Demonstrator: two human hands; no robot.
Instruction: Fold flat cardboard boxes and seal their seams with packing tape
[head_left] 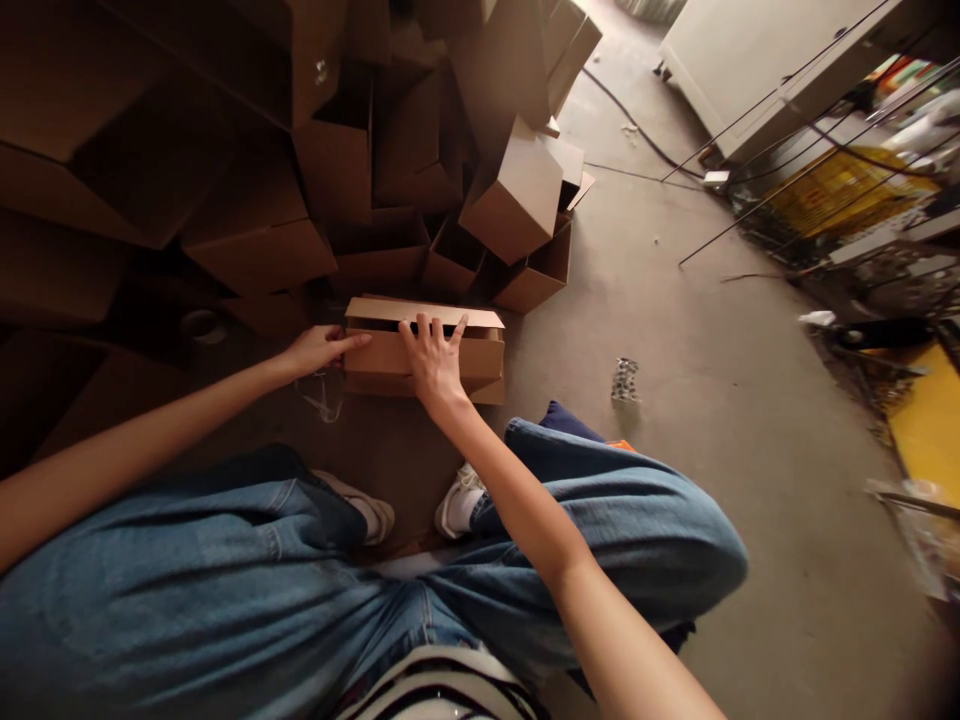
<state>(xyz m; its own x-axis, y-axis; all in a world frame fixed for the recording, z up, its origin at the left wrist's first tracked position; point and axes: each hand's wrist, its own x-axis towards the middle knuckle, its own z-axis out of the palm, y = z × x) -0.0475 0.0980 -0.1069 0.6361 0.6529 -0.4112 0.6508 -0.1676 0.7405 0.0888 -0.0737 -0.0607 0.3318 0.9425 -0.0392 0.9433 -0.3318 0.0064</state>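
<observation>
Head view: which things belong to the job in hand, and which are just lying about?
In hand:
- closed-in cardboard box, top gap showing
- left hand, at its left end
- right hand, fingers spread over its top

Apparently lying about:
- piled boxes beyond, possibly related
- patterned scrap on the floor
- black cable
- yellow crate

The flapped carton (375,358) was formed of smooth, matt cardboard, and similar dull cardboard was seen in the piled boxes (514,190). The floor (697,400) was finished like smooth concrete. Creased, matt denim was seen in the jeans (187,570). At the floor's right-hand edge, a smooth, painted-looking finish was shown by the cabinet (750,60).
</observation>
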